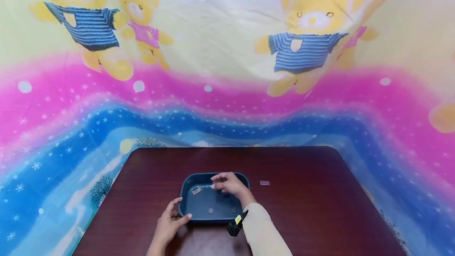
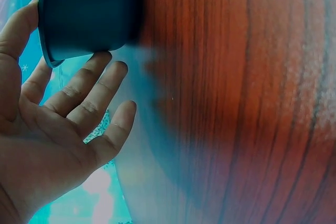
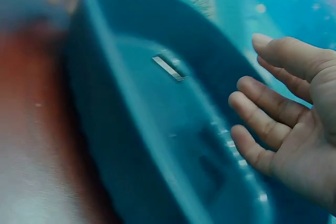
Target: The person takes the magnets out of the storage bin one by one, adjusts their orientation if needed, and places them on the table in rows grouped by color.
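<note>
Brown table (image 1: 320,208), beneath tray (image 1: 197,204). Tray, apparently placed within reach: dark blue, shallow. Left grip (image 1: 170,219), holding tray's near-left corner between thumb and fingers, presumably steadying it. Right grip (image 1: 230,185), above tray, loosely spread, nothing visibly held. Clear slip (image 1: 197,191), inside tray, far left; second slip (image 1: 264,183), right of tray. Two grey discs (image 1: 211,211), tray's near side.

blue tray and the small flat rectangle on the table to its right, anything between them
Just bare brown tabletop between the blue tray and the small flat rectangle; the head view shows it.
</note>
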Demonstrator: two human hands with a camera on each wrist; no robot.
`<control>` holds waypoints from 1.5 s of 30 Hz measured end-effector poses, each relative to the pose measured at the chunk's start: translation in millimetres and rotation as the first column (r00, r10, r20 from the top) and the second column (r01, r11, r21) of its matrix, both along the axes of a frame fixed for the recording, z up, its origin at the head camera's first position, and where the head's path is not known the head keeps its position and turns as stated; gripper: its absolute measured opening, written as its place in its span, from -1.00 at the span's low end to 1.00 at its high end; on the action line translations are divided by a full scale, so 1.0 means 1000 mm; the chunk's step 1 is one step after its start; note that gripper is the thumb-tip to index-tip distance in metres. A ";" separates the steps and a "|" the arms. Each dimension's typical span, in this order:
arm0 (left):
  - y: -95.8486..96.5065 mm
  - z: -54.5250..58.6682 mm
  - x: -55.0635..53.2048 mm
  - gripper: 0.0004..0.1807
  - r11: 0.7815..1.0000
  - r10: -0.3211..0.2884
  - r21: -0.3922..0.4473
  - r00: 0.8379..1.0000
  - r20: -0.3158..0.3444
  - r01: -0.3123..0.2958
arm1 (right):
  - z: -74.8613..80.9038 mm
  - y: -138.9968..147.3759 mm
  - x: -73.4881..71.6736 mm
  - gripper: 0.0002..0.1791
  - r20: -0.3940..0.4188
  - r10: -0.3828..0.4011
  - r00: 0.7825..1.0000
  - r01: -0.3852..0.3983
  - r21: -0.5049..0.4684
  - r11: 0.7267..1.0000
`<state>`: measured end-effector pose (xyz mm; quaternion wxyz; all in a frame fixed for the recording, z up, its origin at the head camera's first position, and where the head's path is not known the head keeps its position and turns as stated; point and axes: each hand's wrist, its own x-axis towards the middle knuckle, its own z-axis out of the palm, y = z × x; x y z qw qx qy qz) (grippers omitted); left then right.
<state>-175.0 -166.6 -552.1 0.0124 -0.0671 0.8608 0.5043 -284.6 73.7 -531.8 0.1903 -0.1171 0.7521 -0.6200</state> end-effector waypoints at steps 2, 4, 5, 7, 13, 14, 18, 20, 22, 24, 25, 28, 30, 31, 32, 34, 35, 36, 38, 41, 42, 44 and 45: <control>0.000 0.000 -0.001 -0.26 1.000 0.001 0.003 1.000 0.003 -0.001 | -0.008 -0.006 -0.002 -0.58 0.039 -0.013 0.999 0.014 -0.023 1.000; 0.000 0.001 -0.001 -0.26 1.000 0.004 0.011 1.000 0.001 -0.004 | -0.013 -0.013 -0.002 -0.58 0.064 -0.033 0.997 0.036 -0.048 0.998; 0.000 0.001 0.000 -0.26 1.000 0.002 0.017 1.000 -0.006 -0.002 | -0.015 -0.016 -0.002 -0.58 0.074 -0.043 0.996 0.047 -0.059 0.997; 0.000 0.001 0.000 -0.26 1.000 0.003 0.028 1.000 -0.011 -0.003 | -0.017 -0.022 -0.001 -0.59 0.088 -0.064 0.994 0.070 -0.070 0.995; 0.002 0.000 0.001 -0.26 0.998 -0.009 0.057 0.999 -0.036 0.011 | -0.016 -0.036 -0.001 -0.62 0.101 -0.081 0.992 0.087 -0.056 0.995; 0.002 0.000 0.001 -0.26 0.998 -0.008 0.060 0.999 -0.039 0.011 | -0.016 -0.038 -0.002 -0.63 0.096 -0.080 0.992 0.085 -0.047 0.995; 0.001 0.002 0.001 -0.27 0.999 0.000 0.052 0.999 -0.036 0.002 | -0.020 -0.046 -0.004 -0.68 0.054 -0.082 0.995 0.082 0.004 0.997; 0.001 0.002 0.001 -0.27 0.999 0.004 0.050 1.000 -0.023 -0.003 | -0.024 -0.049 -0.004 -0.69 0.036 -0.096 0.995 0.094 0.035 0.995; 0.001 0.002 0.001 -0.26 0.999 0.000 0.051 1.000 -0.016 0.001 | -0.027 -0.052 -0.002 -0.69 0.010 -0.118 0.993 0.118 0.060 0.991; 0.002 0.002 0.001 -0.26 0.999 -0.007 0.054 1.000 -0.018 0.008 | -0.029 -0.054 -0.001 -0.68 -0.012 -0.142 0.990 0.142 0.077 0.987; 0.002 0.002 0.001 -0.26 0.999 -0.007 0.053 1.000 -0.019 0.008 | -0.030 -0.056 0.000 -0.67 -0.022 -0.149 0.989 0.150 0.080 0.985; 0.001 0.002 0.001 -0.27 0.999 -0.003 0.048 1.000 -0.024 0.004 | -0.031 -0.061 0.002 -0.66 -0.053 -0.154 0.987 0.158 0.088 0.984; 0.001 0.001 0.001 -0.27 0.999 0.003 0.042 1.000 -0.023 -0.002 | -0.030 -0.064 0.003 -0.64 -0.076 -0.140 0.987 0.149 0.114 0.982; 0.000 0.001 0.001 -0.27 0.999 0.009 0.043 1.000 -0.021 -0.008 | -0.030 -0.065 0.003 -0.63 -0.089 -0.131 0.987 0.142 0.131 0.981; 0.000 0.002 0.001 -0.28 0.999 0.010 0.045 1.000 -0.023 -0.009 | -0.029 -0.067 0.003 -0.61 -0.100 -0.121 0.988 0.135 0.148 0.980; -0.001 0.001 0.000 -0.28 0.999 0.008 0.040 1.000 -0.029 -0.007 | -0.029 -0.068 0.002 -0.58 -0.113 -0.096 0.989 0.117 0.191 0.975; -0.001 0.001 0.000 -0.28 0.999 0.010 0.043 1.000 -0.027 -0.009 | -0.029 -0.069 0.001 -0.55 -0.118 -0.085 0.989 0.108 0.210 0.972; -0.001 0.001 0.000 -0.27 0.999 0.009 0.043 1.000 -0.024 -0.008 | -0.028 -0.069 0.000 -0.53 -0.117 -0.071 0.991 0.097 0.230 0.968; -0.001 0.000 -0.001 -0.27 0.999 0.008 0.045 1.000 -0.023 -0.007 | -0.027 -0.070 -0.002 -0.49 -0.113 -0.045 0.993 0.077 0.296 0.952; 0.000 -0.001 -0.001 -0.27 0.999 0.005 0.051 1.000 -0.013 -0.005 | -0.025 -0.070 -0.002 -0.45 -0.103 0.000 0.995 0.043 0.412 0.910; 0.000 -0.001 -0.001 -0.27 0.999 0.005 0.051 1.000 -0.010 -0.004 | -0.024 -0.070 -0.002 -0.44 -0.104 0.014 0.994 0.034 0.447 0.894; 0.000 -0.001 -0.001 -0.26 0.998 0.005 0.055 1.000 -0.001 -0.005 | -0.023 -0.070 0.000 -0.45 -0.127 0.039 0.991 0.029 0.494 0.869; 0.000 -0.001 -0.001 -0.26 0.998 0.004 0.056 1.000 0.006 -0.005 | -0.024 -0.070 0.001 -0.48 -0.142 0.049 0.989 0.031 0.509 0.860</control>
